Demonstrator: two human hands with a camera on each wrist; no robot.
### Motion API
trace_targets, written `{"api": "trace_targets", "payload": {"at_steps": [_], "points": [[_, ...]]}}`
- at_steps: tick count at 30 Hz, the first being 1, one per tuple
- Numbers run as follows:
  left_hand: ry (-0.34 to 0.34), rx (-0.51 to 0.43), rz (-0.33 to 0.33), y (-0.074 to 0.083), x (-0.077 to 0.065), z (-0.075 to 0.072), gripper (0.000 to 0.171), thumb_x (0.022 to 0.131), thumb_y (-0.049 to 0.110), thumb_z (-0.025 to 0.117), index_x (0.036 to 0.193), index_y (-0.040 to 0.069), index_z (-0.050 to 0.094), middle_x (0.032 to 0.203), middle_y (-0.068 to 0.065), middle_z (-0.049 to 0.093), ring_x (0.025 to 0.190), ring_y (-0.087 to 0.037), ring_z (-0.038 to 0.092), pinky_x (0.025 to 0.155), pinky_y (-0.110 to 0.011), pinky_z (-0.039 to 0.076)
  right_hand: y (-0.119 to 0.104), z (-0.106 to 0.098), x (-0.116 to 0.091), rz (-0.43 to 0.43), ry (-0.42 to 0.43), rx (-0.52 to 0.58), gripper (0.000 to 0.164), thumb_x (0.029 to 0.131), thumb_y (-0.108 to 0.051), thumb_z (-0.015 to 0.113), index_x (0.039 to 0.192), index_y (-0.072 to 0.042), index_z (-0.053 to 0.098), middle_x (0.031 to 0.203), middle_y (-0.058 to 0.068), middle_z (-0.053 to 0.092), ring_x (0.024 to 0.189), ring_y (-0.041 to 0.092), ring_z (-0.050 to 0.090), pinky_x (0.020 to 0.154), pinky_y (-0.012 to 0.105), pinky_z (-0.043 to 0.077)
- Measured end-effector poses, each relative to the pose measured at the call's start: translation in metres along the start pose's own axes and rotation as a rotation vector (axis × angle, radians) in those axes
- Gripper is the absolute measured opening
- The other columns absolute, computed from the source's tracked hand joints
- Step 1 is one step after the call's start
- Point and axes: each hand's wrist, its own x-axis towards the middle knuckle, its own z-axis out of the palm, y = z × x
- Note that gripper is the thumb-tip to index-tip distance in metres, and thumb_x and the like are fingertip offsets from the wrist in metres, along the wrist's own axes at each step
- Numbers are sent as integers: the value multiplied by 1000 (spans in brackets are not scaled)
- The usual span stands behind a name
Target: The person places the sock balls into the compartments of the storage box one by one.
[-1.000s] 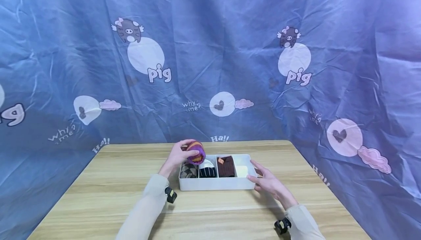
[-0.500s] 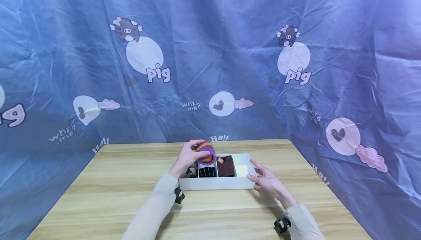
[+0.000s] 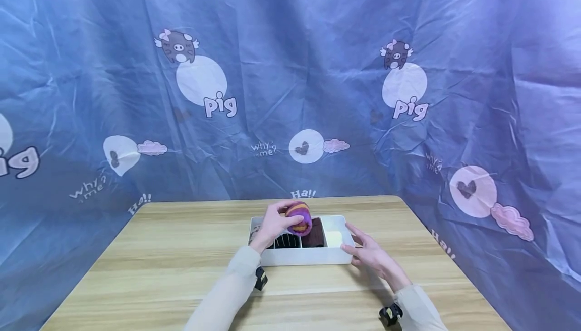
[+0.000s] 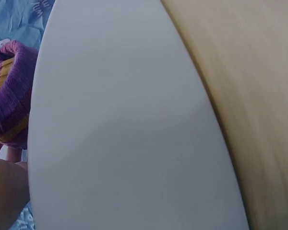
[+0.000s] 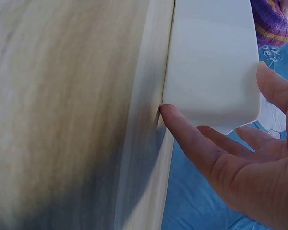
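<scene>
My left hand (image 3: 271,226) grips a rolled knit sock (image 3: 299,218) with purple and orange stripes, its thumb on the near side. The sock is over the third compartment from the left of a long white divided box (image 3: 308,257). Beneath it lies a dark maroon rolled sock (image 3: 313,240), partly covered. The second compartment bears a black sock with white stripes (image 3: 287,241). My left hand mostly hides the leftmost compartment. At the box's right end, my right hand (image 3: 371,254) holds the corner, thumb and fingers spread around it; the right wrist view shows a fingertip (image 5: 170,112) low at the corner.
The box stands on a wooden table (image 3: 150,270) towards its far edge. Behind and beside the table hangs a blue printed cloth (image 3: 272,94). In the box's rightmost compartment a pale, cream-coloured patch (image 3: 334,238) shows.
My left hand has carried the striped sock rightward, from over the box's left compartments to above the maroon sock. The right hand has stayed at the box's right end.
</scene>
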Motion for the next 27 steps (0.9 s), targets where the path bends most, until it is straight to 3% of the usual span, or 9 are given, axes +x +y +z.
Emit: {"api": "trace_targets", "payload": {"at_steps": [7, 15, 21, 27], "points": [[15, 30, -25, 2, 1, 21, 50, 76, 9, 76, 126, 7, 65, 115, -17, 66, 94, -20, 63, 76, -34, 59, -1, 0, 0, 1, -8, 11, 82, 94, -18, 66, 158, -12, 16, 152, 35, 26, 94, 21, 60, 67, 28, 51], [23, 85, 7, 0, -1, 43, 49, 78, 17, 81, 124, 12, 67, 118, -10, 68, 99, -20, 64, 81, -32, 56, -2, -1, -2, 2, -44, 10, 82, 95, -18, 64, 158, -11, 12, 152, 37, 23, 97, 21, 61, 69, 29, 52], [38, 78, 41, -4, 0, 60, 47, 79, 13, 80, 124, 9, 67, 119, -11, 69, 105, -21, 65, 88, -33, 55, -3, -2, -3, -5, -65, 16, 81, 96, -17, 62, 158, -11, 10, 153, 37, 20, 95, 23, 60, 66, 25, 51], [46, 141, 61, -1, -3, 73, 47, 79, 10, 79, 124, 10, 67, 120, -9, 68, 106, -18, 64, 90, -30, 53, -3, -1, -3, 19, -52, 24, 80, 96, -16, 61, 158, -14, 11, 154, 36, 20, 99, 24, 59, 70, 29, 52]]}}
